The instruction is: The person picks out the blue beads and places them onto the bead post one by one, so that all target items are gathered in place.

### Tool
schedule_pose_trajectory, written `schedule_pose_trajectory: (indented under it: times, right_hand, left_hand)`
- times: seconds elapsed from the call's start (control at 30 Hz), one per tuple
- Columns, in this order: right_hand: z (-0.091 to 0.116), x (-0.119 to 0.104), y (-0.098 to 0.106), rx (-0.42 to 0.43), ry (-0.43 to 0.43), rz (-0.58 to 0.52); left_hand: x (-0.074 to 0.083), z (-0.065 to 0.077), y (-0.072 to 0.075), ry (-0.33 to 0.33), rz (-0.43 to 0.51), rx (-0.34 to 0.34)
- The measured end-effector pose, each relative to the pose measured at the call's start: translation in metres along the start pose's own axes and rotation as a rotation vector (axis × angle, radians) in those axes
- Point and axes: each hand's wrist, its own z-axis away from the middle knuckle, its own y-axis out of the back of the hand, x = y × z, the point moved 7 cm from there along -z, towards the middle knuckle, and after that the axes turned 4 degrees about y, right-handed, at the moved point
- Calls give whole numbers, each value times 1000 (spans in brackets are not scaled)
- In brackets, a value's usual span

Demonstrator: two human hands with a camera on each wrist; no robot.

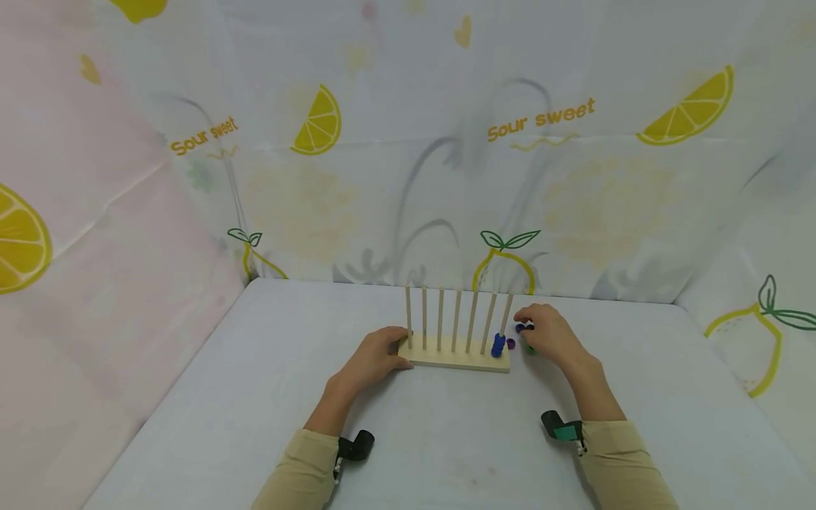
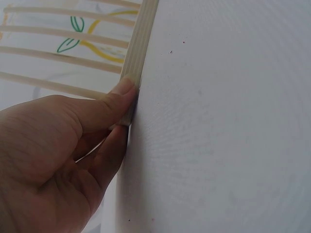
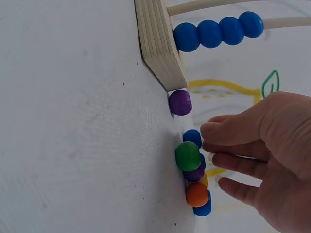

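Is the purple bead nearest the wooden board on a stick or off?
It's off: the purple bead sits on the white table just past the end of the wooden board, apart from the sticks.

Soft, even light falls on the white table (image 1: 459, 453) in the head view, with faint shadows beside both forearms (image 1: 598, 393). The wrist views look dimmer and greyer: fine ripples mark the left one, a blurry-edged shadow lies by the green bead (image 3: 187, 156) in the right.
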Motion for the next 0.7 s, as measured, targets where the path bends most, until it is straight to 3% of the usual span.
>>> schedule_pose_trajectory:
  times: [0.3,0.7]
  right_hand:
    - [1,3,-5,-33,-40,20]
    - [0,4,-8,-25,-25,89]
  left_hand:
    - [-1,0,0,24,14,8]
    - [-2,0,-1,32,25,8]
